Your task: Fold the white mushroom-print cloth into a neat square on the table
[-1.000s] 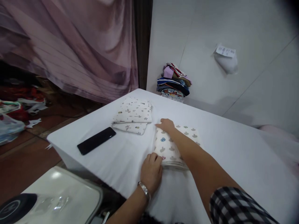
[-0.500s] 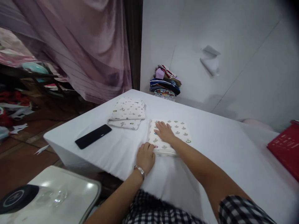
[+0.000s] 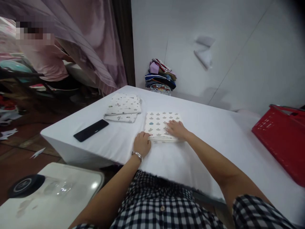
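Note:
A folded white cloth with small grey printed shapes lies flat on the white-covered table. My right hand rests on its right part, palm down and fingers spread. At the cloth's near left corner is my left hand, back upward, its fingertips touching the edge; whether it pinches the fabric I cannot make out. A second folded cloth, white with a sparse print, sits farther back to the left. In front of that one lies a black phone.
A stack of folded clothes stands by the wall behind the table. The red basket is at the right. Near left is a white stool-like surface with a dark round object. A person in pink sits beyond the curtain.
My right hand has slid across the cloth from its left-middle to its right side. The left hand stays at the near left corner. The view has shifted, bringing the person into sight.

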Tool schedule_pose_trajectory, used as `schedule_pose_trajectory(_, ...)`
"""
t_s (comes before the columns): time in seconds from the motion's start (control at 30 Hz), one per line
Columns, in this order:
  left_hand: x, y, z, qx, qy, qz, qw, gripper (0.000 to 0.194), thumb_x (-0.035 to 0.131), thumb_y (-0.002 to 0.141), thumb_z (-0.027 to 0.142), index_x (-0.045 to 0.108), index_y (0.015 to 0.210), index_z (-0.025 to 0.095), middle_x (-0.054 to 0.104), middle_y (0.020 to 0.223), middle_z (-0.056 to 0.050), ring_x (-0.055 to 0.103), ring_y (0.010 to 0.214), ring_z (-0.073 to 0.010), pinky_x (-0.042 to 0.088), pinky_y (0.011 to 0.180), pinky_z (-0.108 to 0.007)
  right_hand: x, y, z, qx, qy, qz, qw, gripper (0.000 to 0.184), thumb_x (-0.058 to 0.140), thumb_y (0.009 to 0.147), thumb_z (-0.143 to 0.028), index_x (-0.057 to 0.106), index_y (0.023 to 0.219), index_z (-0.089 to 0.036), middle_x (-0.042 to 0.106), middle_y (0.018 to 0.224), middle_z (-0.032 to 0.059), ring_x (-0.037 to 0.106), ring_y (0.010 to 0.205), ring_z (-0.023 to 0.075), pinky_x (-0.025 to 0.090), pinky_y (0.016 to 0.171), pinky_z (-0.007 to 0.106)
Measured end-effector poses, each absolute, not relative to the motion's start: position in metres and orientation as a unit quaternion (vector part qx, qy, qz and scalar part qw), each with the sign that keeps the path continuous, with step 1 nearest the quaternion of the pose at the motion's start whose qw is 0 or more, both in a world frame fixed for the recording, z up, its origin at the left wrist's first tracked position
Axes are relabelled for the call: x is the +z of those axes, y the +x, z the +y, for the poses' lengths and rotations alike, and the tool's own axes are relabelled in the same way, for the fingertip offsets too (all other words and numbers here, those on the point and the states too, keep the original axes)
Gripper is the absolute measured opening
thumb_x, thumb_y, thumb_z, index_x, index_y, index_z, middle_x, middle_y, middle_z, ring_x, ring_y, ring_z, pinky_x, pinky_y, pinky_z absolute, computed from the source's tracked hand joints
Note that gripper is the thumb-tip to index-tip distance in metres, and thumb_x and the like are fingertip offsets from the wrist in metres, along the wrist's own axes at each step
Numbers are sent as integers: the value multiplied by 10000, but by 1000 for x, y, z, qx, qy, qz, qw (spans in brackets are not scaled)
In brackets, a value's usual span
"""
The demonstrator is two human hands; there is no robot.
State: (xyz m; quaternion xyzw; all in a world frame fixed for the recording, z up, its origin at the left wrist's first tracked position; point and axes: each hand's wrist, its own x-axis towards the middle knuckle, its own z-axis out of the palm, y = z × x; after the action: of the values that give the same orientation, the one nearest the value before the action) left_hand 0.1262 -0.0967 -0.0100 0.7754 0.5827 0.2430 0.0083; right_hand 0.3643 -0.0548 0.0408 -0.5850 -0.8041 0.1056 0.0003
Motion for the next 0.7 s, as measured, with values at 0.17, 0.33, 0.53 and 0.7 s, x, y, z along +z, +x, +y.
schedule_pose_trajectory(0.17, -6, 130, -95, 219, 775, 593, 1, 222, 503, 724, 144, 592, 921, 191, 569, 969, -86, 507, 931, -240, 419, 811, -353, 17, 394, -62, 120, -631, -765, 37, 568, 264, 922, -551, 289, 1432, -302, 170, 1533, 11, 97, 1407, 239, 65, 1100, 515)
schedule_pose_trajectory(0.33, -3, 128, -97, 216, 778, 591, -2, 224, 489, 736, 160, 584, 937, 189, 570, 964, -86, 519, 921, -237, 423, 806, -361, 14, 397, -53, 172, -616, -760, 115, 525, 349, 906, -533, 396, 1377, -303, 249, 1509, 16, 124, 1404, 238, 27, 1104, 532)
schedule_pose_trajectory(0.53, -7, 123, -94, 246, 784, 569, -7, 217, 485, 742, 178, 579, 937, 189, 567, 949, -82, 524, 913, -234, 438, 809, -355, 14, 431, -65, 216, -685, -535, 444, 369, 460, 863, -414, 621, 1122, -206, 613, 1200, 74, 557, 1106, 212, 448, 921, 359)
schedule_pose_trajectory(0.7, -12, 124, -90, 259, 781, 568, -12, 213, 476, 733, 165, 568, 924, 189, 558, 942, -86, 519, 921, -239, 438, 840, -360, 11, 442, -94, 339, -725, -408, 439, 255, 532, 825, -389, 623, 875, -157, 672, 831, 56, 584, 521, 102, 432, 437, 207)
